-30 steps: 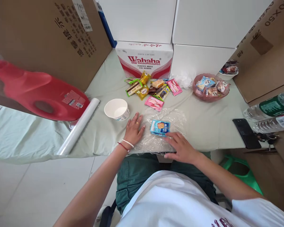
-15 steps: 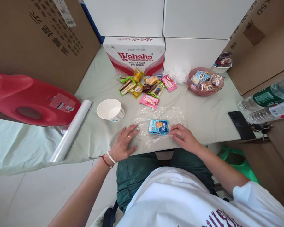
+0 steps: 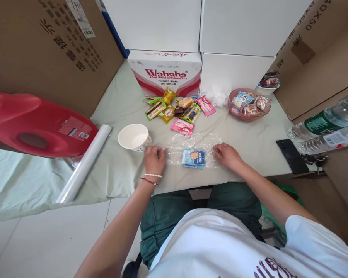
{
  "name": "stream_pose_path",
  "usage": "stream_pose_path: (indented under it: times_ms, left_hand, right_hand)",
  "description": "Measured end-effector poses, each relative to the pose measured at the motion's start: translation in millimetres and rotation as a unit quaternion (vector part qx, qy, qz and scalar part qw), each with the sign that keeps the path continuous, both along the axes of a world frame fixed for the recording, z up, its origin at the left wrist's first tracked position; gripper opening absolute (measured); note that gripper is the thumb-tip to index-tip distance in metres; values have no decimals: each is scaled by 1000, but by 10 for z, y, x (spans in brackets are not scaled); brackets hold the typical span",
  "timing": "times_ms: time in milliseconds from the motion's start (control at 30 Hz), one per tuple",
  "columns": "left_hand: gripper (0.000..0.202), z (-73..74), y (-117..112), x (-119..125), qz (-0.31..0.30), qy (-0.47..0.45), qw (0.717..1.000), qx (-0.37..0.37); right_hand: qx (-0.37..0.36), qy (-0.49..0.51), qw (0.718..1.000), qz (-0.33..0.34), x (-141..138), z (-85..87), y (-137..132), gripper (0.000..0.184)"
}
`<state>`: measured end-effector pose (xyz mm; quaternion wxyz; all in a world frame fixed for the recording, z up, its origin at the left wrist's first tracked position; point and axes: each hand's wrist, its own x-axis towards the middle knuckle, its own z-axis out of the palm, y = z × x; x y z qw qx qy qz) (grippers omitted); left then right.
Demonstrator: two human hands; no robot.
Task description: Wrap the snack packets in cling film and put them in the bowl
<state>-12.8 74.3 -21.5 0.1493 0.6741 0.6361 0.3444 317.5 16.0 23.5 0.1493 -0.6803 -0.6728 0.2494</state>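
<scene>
A small stack of blue snack packets lies on a crinkled sheet of clear plastic wrap near the table's front edge. My left hand is at the sheet's left edge, just in front of the white paper bowl, with thumb and fingers pinched together on the wrap. At the right edge my right hand has its fingertips closed on the film. The packets lie between my hands, touched by neither.
Assorted wrapped snacks lie behind the sheet, before a Wahaha carton. A pink glass bowl of snacks stands back right. A phone and plastic bottles lie right. A plastic wrap roll and red jug are left.
My left hand has gone from lying spread flat to pinching the wrap's left edge, slightly farther back. My right hand has left the packets' side and moved back to the wrap's right edge.
</scene>
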Motion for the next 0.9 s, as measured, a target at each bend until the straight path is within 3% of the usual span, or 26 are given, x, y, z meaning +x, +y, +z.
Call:
stream_pose_path:
  times_ms: [67,167,200,267,367,433,533,600,667,800,900]
  left_hand:
    - [22,59,-136,53,48,13,997,61]
    - [19,184,-551,161,83,34,980,178]
    - [17,227,-697,205,72,41,974,210]
    - [21,298,-918,305,-17,63,966,249]
    - [37,345,-973,472,-142,118,959,216]
    - [40,330,-864,567,-167,160,960,158]
    - [36,260,-686,654,-185,209,957,76]
    - [36,205,-640,680,-189,223,955,48]
    - [39,154,-647,691,-183,225,956,40]
    - [34,59,-668,659,-175,185,967,12]
    - [33,-20,-630,550,-201,67,977,-9]
  right_hand:
    - [58,-89,994,11,-4,90,83,31]
    - [114,-117,985,55,-78,215,289,36]
    - [129,-113,982,75,-121,235,380,39]
    - [146,-102,978,109,-228,232,582,46]
    - [100,-103,984,103,-413,160,874,60]
    - [33,-106,991,74,-519,120,1018,64]
    - [-54,-69,993,74,-605,133,1099,40]
    - [-59,-7,991,119,-621,182,1031,24]
    - [-17,29,983,181,-632,233,861,25]
    - [39,-99,941,321,-698,235,354,40]
    - [59,-190,914,355,-754,159,38,52]
